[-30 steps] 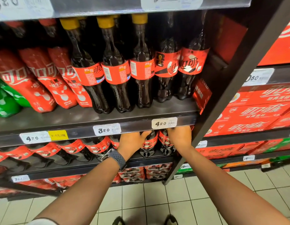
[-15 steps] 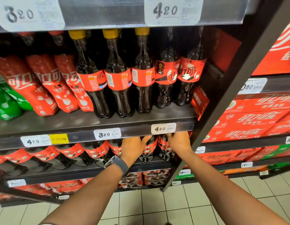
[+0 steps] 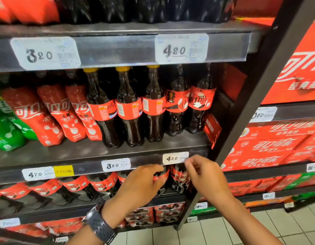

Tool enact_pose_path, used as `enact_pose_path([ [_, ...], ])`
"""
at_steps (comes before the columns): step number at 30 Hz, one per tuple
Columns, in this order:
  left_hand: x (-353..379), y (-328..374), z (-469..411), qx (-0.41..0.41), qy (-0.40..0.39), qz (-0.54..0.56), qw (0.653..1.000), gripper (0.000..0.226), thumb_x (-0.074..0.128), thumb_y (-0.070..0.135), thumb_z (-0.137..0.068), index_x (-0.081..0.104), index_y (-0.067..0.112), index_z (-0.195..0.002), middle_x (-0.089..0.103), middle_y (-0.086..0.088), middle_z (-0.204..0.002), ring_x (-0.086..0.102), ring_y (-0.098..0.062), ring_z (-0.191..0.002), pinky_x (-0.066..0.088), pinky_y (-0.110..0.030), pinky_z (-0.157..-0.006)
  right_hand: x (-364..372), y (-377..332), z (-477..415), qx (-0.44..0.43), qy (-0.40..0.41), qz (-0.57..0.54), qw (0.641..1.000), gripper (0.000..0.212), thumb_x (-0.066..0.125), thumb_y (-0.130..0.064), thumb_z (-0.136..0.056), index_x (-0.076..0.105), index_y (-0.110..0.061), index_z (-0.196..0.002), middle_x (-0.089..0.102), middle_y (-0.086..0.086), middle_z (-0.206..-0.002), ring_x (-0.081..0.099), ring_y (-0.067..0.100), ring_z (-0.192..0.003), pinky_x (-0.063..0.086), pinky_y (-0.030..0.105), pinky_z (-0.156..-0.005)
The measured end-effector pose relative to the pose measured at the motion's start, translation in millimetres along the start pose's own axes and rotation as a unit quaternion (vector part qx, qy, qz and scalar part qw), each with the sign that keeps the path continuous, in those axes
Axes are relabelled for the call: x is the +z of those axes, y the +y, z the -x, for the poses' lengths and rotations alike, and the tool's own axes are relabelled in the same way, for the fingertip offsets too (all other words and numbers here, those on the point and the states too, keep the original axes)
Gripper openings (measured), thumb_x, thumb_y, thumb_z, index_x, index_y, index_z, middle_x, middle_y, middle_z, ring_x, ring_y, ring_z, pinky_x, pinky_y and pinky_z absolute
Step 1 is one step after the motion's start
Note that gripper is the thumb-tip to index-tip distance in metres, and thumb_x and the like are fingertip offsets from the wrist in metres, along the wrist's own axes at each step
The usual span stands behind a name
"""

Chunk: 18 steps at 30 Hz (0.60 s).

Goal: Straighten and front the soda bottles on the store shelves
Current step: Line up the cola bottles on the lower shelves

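I see the shelf loom bigger now, as my head came closer. Both hands have pulled back out from under it. My left hand wraps one low bottle, turning it frontward. My right hand is loose, fingers curled, holding nothing, beside the next bottle.

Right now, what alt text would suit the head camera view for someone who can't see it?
Two bare hands reach under a store shelf: the left hand touches a red-labelled cola bottle, the right hand hovers open beside it. Above stand yellow-capped cola bottles.
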State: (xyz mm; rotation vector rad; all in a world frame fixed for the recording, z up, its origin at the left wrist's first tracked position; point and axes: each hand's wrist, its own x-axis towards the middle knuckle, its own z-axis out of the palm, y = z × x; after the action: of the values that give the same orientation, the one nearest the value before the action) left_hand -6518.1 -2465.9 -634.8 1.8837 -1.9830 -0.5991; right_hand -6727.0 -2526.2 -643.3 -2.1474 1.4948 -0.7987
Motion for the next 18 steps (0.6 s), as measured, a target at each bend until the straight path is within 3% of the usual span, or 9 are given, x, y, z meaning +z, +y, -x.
enact_pose_path([
  [2, -28, 21, -6, 0.026, 0.035, 0.018, 0.999, 0.035, 0.051, 0.049, -0.091, 0.055, 0.038, -0.124, 0.059, 0.023, -0.12, 0.054, 0.004, -0.105, 0.047, -0.027, -0.093, -14, -18, -14, -0.03, 0.048, -0.029, 0.998, 0.002, 0.057, -0.031, -0.09, 0.058, -0.031, -0.089, 0.063, -0.018, -0.084, 0.062, 0.003, -0.078, 0.052, 0.034, -0.072],
  [6, -74, 57, -16, 0.09, 0.152, 0.024, 0.984, 0.032, 0.056, 0.042, -0.091, 0.058, 0.035, -0.122, 0.059, 0.025, -0.112, 0.049, 0.009, -0.097, 0.045, -0.017, -0.089, -39, -53, -42, -0.08, 0.142, -0.093, 0.982, 0.036, 0.063, -0.02, -0.089, 0.051, -0.015, -0.123, 0.054, -0.005, -0.114, 0.054, 0.009, -0.106, 0.046, 0.03, -0.093],
  [9, -104, 78, -26, 0.168, 0.238, -0.014, 0.957, 0.033, 0.059, 0.031, -0.092, 0.06, 0.025, -0.125, 0.06, 0.016, -0.12, 0.049, 0.004, -0.105, 0.036, -0.013, -0.097, -57, -71, -59, -0.098, 0.187, -0.102, 0.972, 0.05, 0.064, -0.016, -0.088, 0.044, -0.008, -0.133, 0.046, 0.002, -0.128, 0.045, 0.013, -0.121, 0.038, 0.03, -0.104],
  [11, -124, 92, -34, 0.209, 0.26, -0.043, 0.942, 0.035, 0.058, 0.025, -0.093, 0.058, 0.02, -0.128, 0.058, 0.01, -0.126, 0.047, -0.005, -0.117, 0.03, -0.015, -0.103, -68, -79, -69, -0.1, 0.226, -0.104, 0.963, 0.054, 0.064, -0.014, -0.087, 0.041, -0.003, -0.135, 0.043, 0.007, -0.135, 0.04, 0.017, -0.127, 0.032, 0.032, -0.109],
  [13, -140, 103, -42, 0.241, 0.284, -0.098, 0.923, 0.04, 0.056, 0.023, -0.093, 0.053, 0.015, -0.132, 0.057, 0.003, -0.126, 0.048, -0.014, -0.117, 0.034, -0.024, -0.103, -76, -87, -76, -0.089, 0.248, -0.105, 0.959, 0.057, 0.062, -0.013, -0.089, 0.037, 0.004, -0.137, 0.04, 0.016, -0.139, 0.037, 0.023, -0.132, 0.028, 0.034, -0.111],
  [15, -150, 109, -50, 0.238, 0.302, -0.162, 0.909, 0.044, 0.055, 0.025, -0.092, 0.049, 0.014, -0.135, 0.06, -0.001, -0.117, 0.054, -0.022, -0.106, 0.042, -0.035, -0.093, -84, -94, -83, -0.089, 0.255, -0.104, 0.957, 0.051, 0.059, -0.013, -0.091, 0.039, 0.007, -0.133, 0.042, 0.018, -0.136, 0.038, 0.026, -0.13, 0.027, 0.034, -0.111],
  [18, -159, 117, -61, 0.188, 0.308, -0.211, 0.908, 0.035, 0.051, 0.032, -0.093, 0.051, 0.017, -0.124, 0.064, -0.006, -0.102, 0.061, -0.031, -0.092, 0.046, -0.039, -0.072, -96, -106, -97, -0.092, 0.282, -0.094, 0.95, 0.024, 0.055, -0.01, -0.091, 0.049, 0.004, -0.108, 0.048, 0.017, -0.11, 0.047, 0.031, -0.108, 0.036, 0.037, -0.096],
])
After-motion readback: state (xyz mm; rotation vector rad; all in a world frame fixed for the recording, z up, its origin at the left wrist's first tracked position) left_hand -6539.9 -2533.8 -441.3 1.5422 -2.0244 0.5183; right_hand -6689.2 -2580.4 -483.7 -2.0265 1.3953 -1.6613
